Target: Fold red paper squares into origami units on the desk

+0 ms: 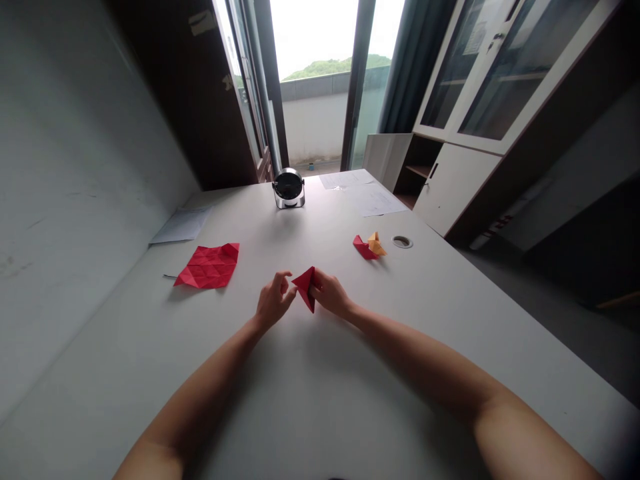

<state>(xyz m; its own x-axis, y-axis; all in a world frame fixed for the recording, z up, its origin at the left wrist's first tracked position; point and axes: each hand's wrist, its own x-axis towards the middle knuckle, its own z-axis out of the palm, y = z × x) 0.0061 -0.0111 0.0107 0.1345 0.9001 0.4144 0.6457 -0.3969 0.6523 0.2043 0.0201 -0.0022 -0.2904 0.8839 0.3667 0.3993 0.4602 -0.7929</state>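
On the white table (310, 400), a creased red sheet (207, 267) lies at ten o'clock and small red and orange folded pieces (369, 247) at two. At centre, the right hand (330, 295) pinches the folded red paper (306, 287), while the left hand (273, 301) hovers beside it, fingers loosely curled. A crisp fold likely needs edges aligned before pressing.

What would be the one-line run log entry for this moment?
right hand: holds folded red paper | left hand: beside it, fingers apart | creased red sheet: lies left on table
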